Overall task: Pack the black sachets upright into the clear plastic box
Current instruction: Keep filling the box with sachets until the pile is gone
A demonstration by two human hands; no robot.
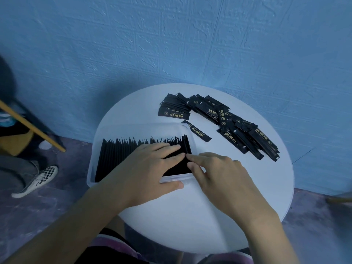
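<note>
**Both hands at the right end of the packed row**

At the far left, a checkered shoe stands on the dark floor beside a slanting wooden bar.

The clear plastic box sits on the left part of the round white table, its left end reaching past the table's edge. Inside it, a row of black sachets stands on end, packed side by side from the left wall almost to the right wall, with their jagged tops pointing away from the person.

The left hand lies flat over the right half of that row. Its fingers are straight and press down on the sachets, and the thumb is stretched along the box's near wall; it grips nothing.

Just to the right, the right hand reaches in from the table side. Its fingers are nearly straight, and the tips of two fingers touch the last sachet at the right end of the row, next to the left hand's fingertips. Its thumb is hidden, and no finger is seen curled around anything.

Beyond the box's far right corner, a single sachet lies flat on the table. Further right and back, a loose pile of sachets is spread flat across the tabletop, overlapping, with gold print showing. A textured blue wall rises behind the table.
</note>
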